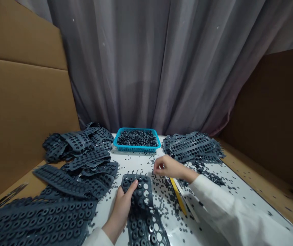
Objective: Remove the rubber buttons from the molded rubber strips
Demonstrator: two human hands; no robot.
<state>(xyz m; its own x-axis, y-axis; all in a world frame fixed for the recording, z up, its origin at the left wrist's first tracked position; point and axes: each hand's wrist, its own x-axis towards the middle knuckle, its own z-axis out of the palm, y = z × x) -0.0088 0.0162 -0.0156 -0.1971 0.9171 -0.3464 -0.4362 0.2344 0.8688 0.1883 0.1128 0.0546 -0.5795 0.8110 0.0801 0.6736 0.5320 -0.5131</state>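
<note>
Fingers (132,187) of our left hand (122,209) lie spread flat on the sheet (142,220); those of our right hand (172,168) pinch narrow above loose rings (162,192); held item not discernible.

The dark grey rubber sheet (143,205) lies flat at 6 o'clock, long axis pointing to 12. Rows of rings cover it; several holes show white.

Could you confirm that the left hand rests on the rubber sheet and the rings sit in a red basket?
Not quite: the head view shows the basket is blue, not red. The left hand does rest on the rubber sheet, and the rings do sit in that basket.
</note>
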